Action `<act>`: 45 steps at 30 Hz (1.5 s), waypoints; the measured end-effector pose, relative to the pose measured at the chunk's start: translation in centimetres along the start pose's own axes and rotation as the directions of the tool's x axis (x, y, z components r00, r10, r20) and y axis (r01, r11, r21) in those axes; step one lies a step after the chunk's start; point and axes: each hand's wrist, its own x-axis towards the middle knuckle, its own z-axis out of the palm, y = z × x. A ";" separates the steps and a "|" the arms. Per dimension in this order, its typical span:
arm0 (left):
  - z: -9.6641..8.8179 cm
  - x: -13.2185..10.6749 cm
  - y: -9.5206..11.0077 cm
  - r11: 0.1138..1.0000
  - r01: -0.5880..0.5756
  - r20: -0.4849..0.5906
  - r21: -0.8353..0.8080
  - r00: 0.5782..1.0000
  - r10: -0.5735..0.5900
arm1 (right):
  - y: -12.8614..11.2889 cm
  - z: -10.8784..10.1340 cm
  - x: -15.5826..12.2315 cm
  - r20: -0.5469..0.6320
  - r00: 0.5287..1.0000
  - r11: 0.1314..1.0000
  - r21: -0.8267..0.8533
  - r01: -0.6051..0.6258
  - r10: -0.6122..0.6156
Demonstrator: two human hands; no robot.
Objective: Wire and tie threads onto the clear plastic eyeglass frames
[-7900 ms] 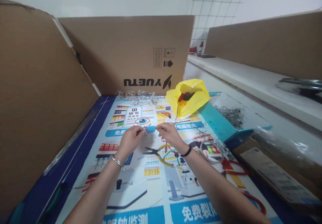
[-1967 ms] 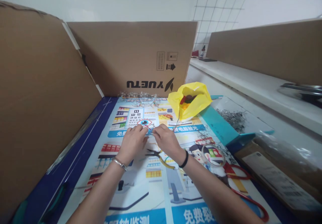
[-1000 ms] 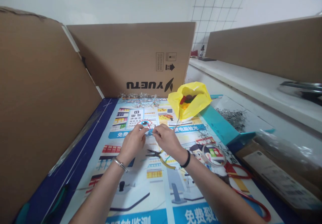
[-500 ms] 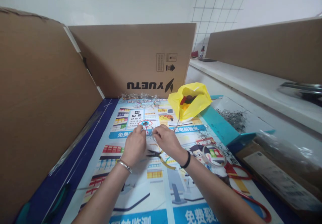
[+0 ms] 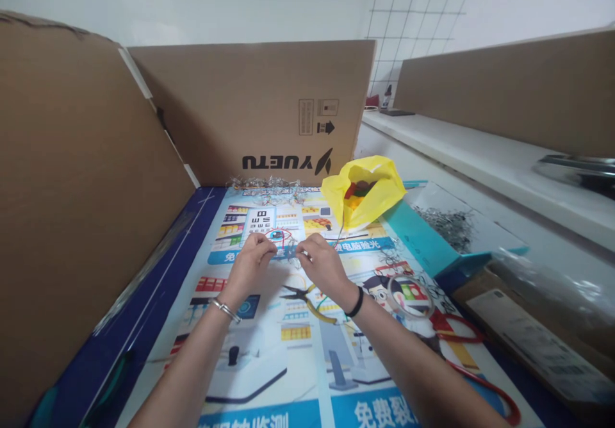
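My left hand (image 5: 247,264) is closed in a pinch over the printed sheet, thumb against fingertips. My right hand (image 5: 323,263) pinches just across from it, with a small gap between the two. Thin, silvery wire-like bits (image 5: 289,253) show in that gap; what each pinch holds is too fine to make out. Right below the hands lie pliers (image 5: 312,303) with dark jaws and yellow handles, jaws pointing left. A yellow bag (image 5: 384,207) stands open beyond my right hand, with red, brown and yellow things inside.
Tangled silvery wire pieces (image 5: 269,183) lie along the back cardboard panel (image 5: 216,107). On the right are a teal box (image 5: 423,242) of small metal pieces, a clear tape roll (image 5: 393,295), red-handled scissors (image 5: 500,397) and a plastic-wrapped carton (image 5: 533,345). Cardboard (image 5: 72,178) walls the left.
My left hand has moved slightly left and its wrist has turned, widening the gap between the hands. My right hand has hardly shifted. The pliers lie in the same place.
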 end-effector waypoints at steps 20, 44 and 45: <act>0.8 -2.1 0.7 0.847 -0.289 -0.167 0.445 0.903 0.396 | 1.8 0.5 -1.1 0.021 0.940 0.833 -0.458 0.311 -0.340; 2.1 -3.1 1.6 0.815 -0.257 -0.171 0.519 0.903 0.393 | 1.4 0.4 -1.2 -0.185 0.970 0.986 -0.077 0.146 -0.158; 2.2 -3.1 1.6 0.818 -0.246 -0.186 0.520 0.902 0.389 | 1.3 0.4 -1.2 -0.187 0.971 0.988 -0.071 0.140 -0.151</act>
